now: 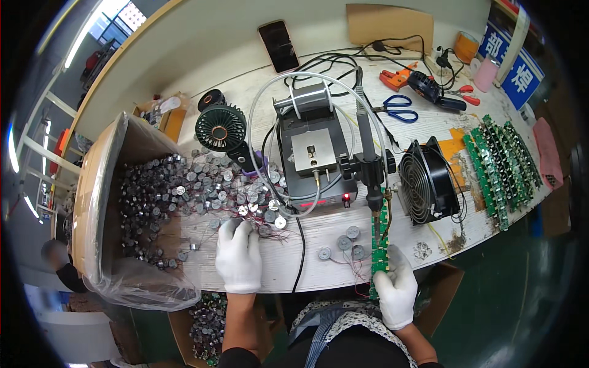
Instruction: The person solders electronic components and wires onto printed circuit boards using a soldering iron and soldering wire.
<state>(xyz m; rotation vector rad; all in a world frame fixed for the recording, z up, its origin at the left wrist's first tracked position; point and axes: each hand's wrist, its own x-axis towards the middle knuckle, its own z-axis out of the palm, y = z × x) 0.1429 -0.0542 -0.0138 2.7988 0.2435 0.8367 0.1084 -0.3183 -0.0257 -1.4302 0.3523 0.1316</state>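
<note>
My left hand (pixel 239 260), in a white glove, reaches to the near edge of a heap of small round silver motors (pixel 242 195) with thin red wires. Its fingers are bent together at the heap, and whatever they pinch is hidden. My right hand (pixel 396 293), also gloved, grips the near end of a long green circuit board strip (pixel 380 260) by its edge. The strip lies under the tip of a soldering iron (pixel 375 201) clamped in a stand. Several loose motors (pixel 345 243) lie just left of the strip, their red wires running to it.
Behind stands a black soldering feeder (pixel 310 161) with a looping tube. A small fan (pixel 221 129), plastic-lined carton of motors (pixel 101 202), black square fan (pixel 428 183), green board stack (pixel 503 168), blue scissors (pixel 399 109) and phone (pixel 279 46) surround it. A black cable (pixel 300 254) crosses the front edge.
</note>
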